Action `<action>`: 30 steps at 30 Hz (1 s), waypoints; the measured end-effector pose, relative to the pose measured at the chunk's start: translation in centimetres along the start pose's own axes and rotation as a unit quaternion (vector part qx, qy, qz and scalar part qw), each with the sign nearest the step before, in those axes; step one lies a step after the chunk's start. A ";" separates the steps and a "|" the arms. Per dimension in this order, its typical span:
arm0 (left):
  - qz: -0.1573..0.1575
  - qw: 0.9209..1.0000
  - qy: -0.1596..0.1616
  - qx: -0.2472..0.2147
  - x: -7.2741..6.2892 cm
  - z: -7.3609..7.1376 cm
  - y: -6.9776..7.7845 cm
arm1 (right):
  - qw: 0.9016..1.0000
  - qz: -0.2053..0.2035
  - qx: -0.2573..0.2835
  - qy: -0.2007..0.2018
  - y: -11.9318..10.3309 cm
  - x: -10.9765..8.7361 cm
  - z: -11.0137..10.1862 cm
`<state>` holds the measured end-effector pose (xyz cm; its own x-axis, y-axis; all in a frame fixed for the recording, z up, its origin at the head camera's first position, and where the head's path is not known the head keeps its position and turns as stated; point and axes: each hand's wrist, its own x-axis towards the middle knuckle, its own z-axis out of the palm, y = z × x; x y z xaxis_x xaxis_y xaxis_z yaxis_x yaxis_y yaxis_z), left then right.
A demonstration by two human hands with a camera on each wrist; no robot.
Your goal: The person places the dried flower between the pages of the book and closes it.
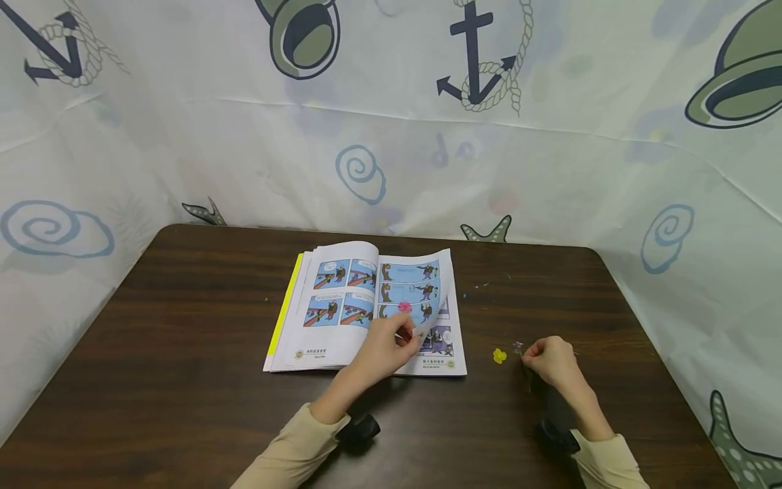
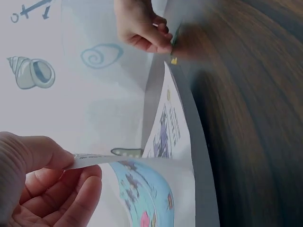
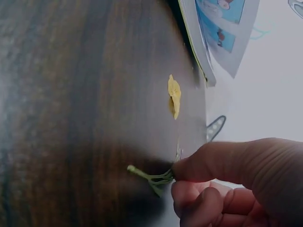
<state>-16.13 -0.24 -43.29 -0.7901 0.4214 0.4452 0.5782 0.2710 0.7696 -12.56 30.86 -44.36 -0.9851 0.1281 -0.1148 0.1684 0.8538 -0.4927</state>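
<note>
An open comic book lies on the table. My left hand pinches the lower corner of a right-hand page between thumb and fingers, and that page curls up off the one beneath. On the lifted page rests a small pink flower. Right of the book, my right hand pinches a small sprig with a branching green stem and a tiny pale purple top. A yellow flower lies on the table just left of the right fingertips.
The dark wooden table has rounded far corners. White cloth printed with anchors and shells hangs behind and beside it. Tiny scraps lie right of the book. Each wrist wears a black camera.
</note>
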 end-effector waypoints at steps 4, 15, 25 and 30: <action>-0.004 1.000 0.015 -0.001 -0.4 -1.0 -0.1 | 1.000 0.002 0.011 -0.006 0.2 0.1 0.1; -0.110 0.990 0.083 -0.008 -2.3 -5.8 -1.1 | 1.000 -0.004 0.009 0.001 0.8 0.0 0.2; -0.212 0.970 0.118 -0.002 -4.7 -9.7 -2.1 | 0.999 -0.021 0.037 0.018 0.7 -0.1 -0.6; -0.267 0.957 0.115 -0.010 -5.9 -11.4 -2.5 | 0.998 -0.027 0.041 0.032 0.5 0.0 -1.3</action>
<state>-15.18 -13.26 -42.63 -0.9971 0.0256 0.0723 0.0766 0.3781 0.9226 -12.54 31.92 -43.53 -0.9925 0.1179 -0.0322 0.1154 0.8165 -0.5657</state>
